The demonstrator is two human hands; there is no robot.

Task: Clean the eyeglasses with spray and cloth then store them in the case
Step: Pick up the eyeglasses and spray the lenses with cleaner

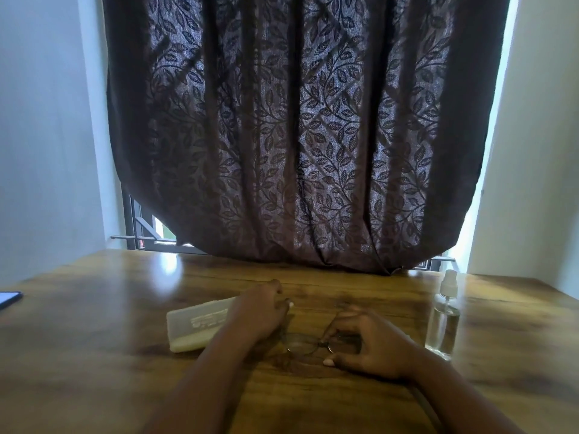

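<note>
**Glasses on the desk, cleaning not begun**

On the wooden desk (94, 355) the pale case (194, 327) lies closed at the left. The left hand (260, 311) rests beside it, fingers loosely curled, holding nothing I can make out. The eyeglasses (308, 343) lie between the hands, long axis running left to right, lenses seemingly facing the person. The right hand (372, 343) pinches the frame near its bridge. The spray bottle (443, 321) stands untouched at the right; no cloth shows. Everything remains to be done.
</note>
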